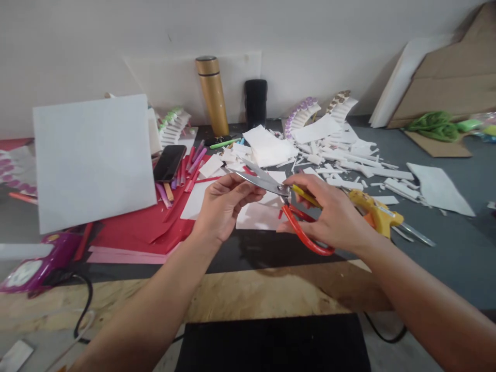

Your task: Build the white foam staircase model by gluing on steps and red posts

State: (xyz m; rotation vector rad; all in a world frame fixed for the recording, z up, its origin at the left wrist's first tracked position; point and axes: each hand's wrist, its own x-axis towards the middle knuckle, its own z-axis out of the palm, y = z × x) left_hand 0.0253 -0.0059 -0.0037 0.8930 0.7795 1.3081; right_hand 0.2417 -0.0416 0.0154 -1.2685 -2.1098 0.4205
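Observation:
In my right hand (321, 206) is a pair of scissors (267, 182) with red handles, its blades parted and pointing left. A slim yellow thing (306, 196) with a dark end also sits under the fingers of that hand. My left hand (230, 201) is closed in a pinch right beside the blades, its fingertips partly behind them. What it pinches is too small or hidden to name. Sheets of white paper (256, 217) and red paper (129, 227) lie beneath and left of the hands.
White foam-like scraps (349, 160) cover the back right. A yellow glue gun (374, 209) lies right, a purple tool (42, 263) left. At the back stand a gold flask (214, 95) and a black case (256, 103). A white board (95, 163) leans left, near a phone (169, 163).

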